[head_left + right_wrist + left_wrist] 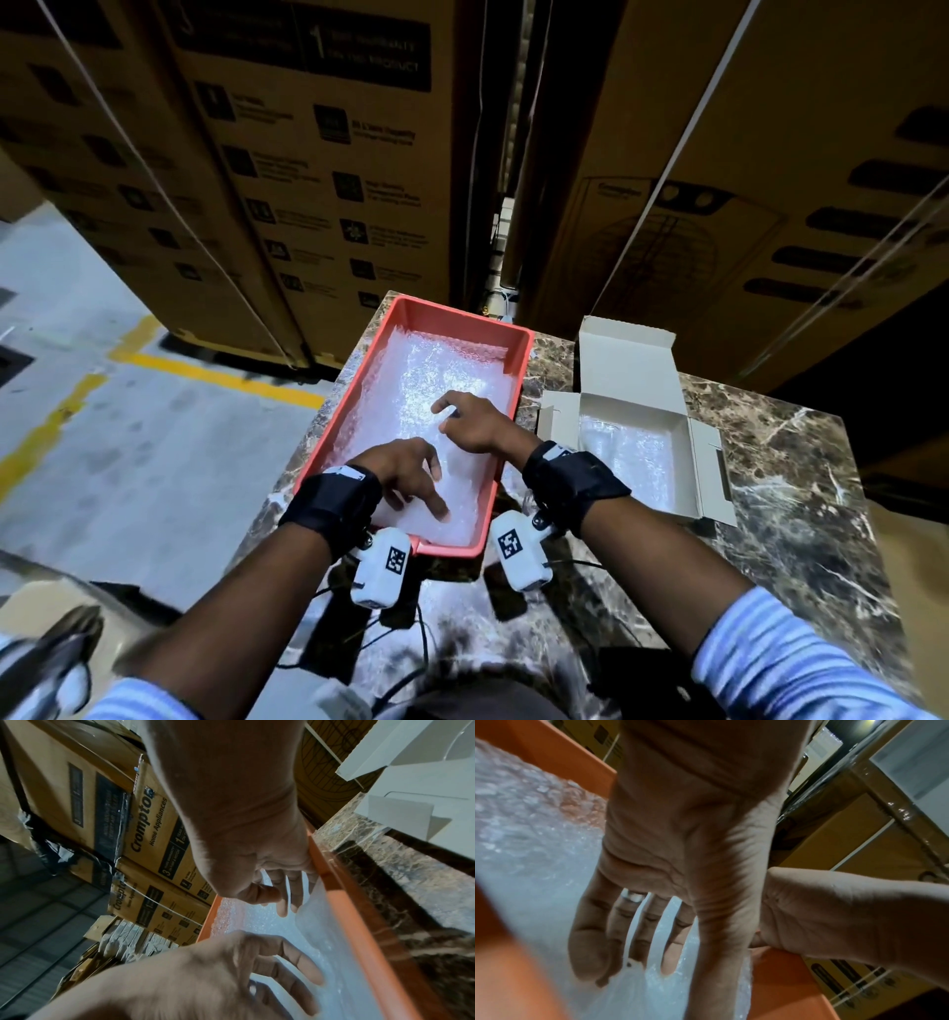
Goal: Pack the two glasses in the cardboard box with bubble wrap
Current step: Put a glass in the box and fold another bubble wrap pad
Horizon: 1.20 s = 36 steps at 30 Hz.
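Lower centre of the head view: the left hand [405,475] reaches into the near end of a red tray [328,419], fingers spread and pointing down onto the bubble wrap [426,380] that fills the tray; the left wrist view shows the fingers straight and parted, tips at the wrap. Just beyond it, the right hand [475,421] lies over the middle of the tray, fingers loosely bent on the wrap; whether thumb and forefinger pinch the sheet cannot be told. The tray stands on a dark marble table [770,462]. Right of the tray, centre right of the frame, the cardboard box [637,360] lies open, lid raised, flaps out, with one bubble-wrapped bundle [629,457] inside; the glasses themselves cannot be made out. Upper frame: stacked brown cartons [318,154] behind the table.
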Tool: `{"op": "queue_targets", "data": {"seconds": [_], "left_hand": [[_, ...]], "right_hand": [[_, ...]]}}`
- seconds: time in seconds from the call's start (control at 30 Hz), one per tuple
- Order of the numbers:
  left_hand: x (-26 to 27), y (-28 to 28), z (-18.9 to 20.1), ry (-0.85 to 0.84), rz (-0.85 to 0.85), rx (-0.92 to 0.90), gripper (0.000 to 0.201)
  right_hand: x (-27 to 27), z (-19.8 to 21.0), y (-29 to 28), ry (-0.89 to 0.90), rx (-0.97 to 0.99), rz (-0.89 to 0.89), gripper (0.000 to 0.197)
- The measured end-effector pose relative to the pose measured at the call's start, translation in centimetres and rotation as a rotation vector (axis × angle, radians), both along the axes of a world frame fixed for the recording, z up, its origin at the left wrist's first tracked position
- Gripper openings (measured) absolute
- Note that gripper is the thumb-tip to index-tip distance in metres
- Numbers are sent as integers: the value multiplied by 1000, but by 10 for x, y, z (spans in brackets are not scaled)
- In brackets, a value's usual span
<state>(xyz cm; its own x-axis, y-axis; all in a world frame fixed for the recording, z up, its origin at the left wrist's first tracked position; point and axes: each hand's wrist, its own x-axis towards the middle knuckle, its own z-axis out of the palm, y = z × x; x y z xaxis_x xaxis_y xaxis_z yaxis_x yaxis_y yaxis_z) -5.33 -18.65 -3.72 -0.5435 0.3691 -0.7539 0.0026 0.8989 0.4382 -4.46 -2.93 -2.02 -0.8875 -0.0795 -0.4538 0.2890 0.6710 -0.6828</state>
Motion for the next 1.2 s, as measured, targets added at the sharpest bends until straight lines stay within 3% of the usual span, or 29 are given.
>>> {"op": "queue_targets", "data": {"seconds": [0.07, 0.2, 0.3, 0.4, 0.5, 0.63, 0.7, 0.8, 0.83, 0.9, 1.0, 1.1, 1.2], "left_hand": [[1, 3, 0, -7, -43, -29, 62], [1, 4, 2, 81, -155, -69, 30], [-1, 2, 13, 65, -152, -12, 18], [-10, -6, 32, 95, -12, 148, 15], [-16, -14, 51, 235, 176, 360, 16], [-16, -16, 72, 346, 399, 623, 19], [-15, -14, 78, 389, 410, 674, 22], [-12, -11, 85, 456, 464, 733, 18], [-11, -10, 89, 473, 501, 746, 16], [-7, -8, 98, 467, 577, 762, 31], [-3, -8, 114, 355, 570, 770, 59], [0, -8, 121, 260, 556, 870, 60], [5, -3, 124, 66, 641, 1059, 76]], "right_hand": [[0, 1, 3, 5, 1, 14, 35], [2, 4, 4, 3, 8, 31, 35], [5, 10, 3, -10, -8, 34, 35], [10, 21, 5, 4, -23, 60, 35], [14, 34, 13, -38, -21, 175, 37], [21, 51, 30, -68, -5, 268, 77], [23, 58, 35, -72, -120, 231, 81], [19, 61, 42, 90, -219, 139, 27], [20, 64, 44, 139, -264, 90, 20], [23, 73, 50, 189, -373, -13, 29], [25, 81, 60, 227, -566, -205, 25], [26, 84, 68, 271, -676, -401, 39], [32, 85, 76, 279, -749, -489, 21]]}}
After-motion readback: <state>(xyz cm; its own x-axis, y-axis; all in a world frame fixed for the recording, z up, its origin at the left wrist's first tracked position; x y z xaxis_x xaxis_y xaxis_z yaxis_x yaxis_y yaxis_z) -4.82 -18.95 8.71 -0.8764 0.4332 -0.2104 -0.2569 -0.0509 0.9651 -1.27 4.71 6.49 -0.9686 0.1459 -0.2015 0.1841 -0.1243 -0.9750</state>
